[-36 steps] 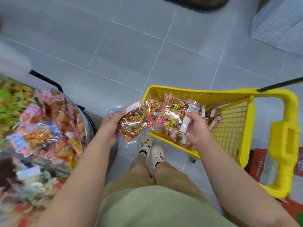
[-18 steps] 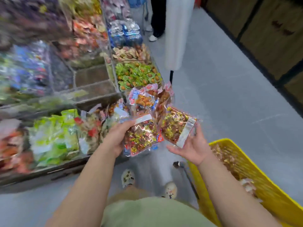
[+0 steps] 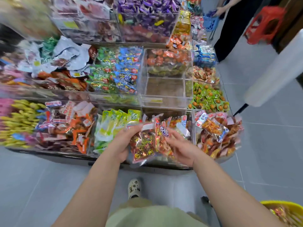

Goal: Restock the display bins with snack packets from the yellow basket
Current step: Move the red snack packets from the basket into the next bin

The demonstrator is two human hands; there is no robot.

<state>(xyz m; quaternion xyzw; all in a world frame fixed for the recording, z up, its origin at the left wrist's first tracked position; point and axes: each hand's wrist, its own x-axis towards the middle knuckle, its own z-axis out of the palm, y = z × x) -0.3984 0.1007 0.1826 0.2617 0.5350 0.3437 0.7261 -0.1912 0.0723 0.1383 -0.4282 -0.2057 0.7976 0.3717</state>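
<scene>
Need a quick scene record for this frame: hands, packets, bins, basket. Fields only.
left hand: grips the snack packets at their left edge
right hand: against the packets' right side; grip too blurred to tell
snack packets: two clear bags of wrapped sweets, held above the front bin
front bin: front row, already holds packets
middle-row bin: bare base showing
yellow basket: lower right on the floor, packets inside

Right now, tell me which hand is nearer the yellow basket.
Right. The right hand is up-left of the yellow basket; the left hand sits farther left, beyond the snack packets.
</scene>
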